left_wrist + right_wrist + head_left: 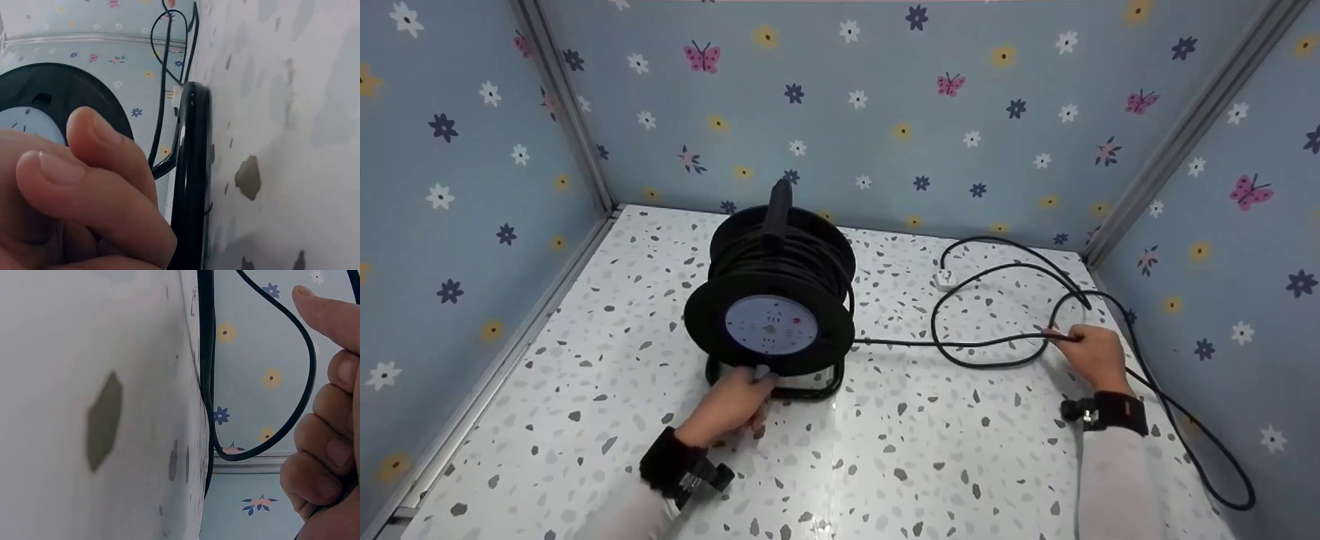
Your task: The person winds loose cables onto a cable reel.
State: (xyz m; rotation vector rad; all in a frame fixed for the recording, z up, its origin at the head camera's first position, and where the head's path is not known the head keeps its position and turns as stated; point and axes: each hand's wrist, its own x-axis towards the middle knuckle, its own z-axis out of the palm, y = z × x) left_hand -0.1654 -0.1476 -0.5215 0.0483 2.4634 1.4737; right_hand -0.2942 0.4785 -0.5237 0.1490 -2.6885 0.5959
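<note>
A black cable reel (769, 285), wound with black cable, stands on a tubular frame (810, 391) in the head view. Its front disc carries a pale round socket panel (771, 324) with a red button. My left hand (735, 401) is at the disc's lower edge, fingers curled about a small grey winding knob (763, 371); the wrist view hides most of this grip. From the reel's right side the black cable (900, 343) runs to my right hand (1093, 356). That hand grips the cable, its fingers curled in the right wrist view and the thumb (329, 318) extended.
Loose cable loops (990, 365) lie on the speckled white tabletop (915, 465) at the right, and one loop (1222, 450) hangs past its right edge. A white plug (946, 280) lies near the back. Flowered panels (870, 112) enclose the back and sides.
</note>
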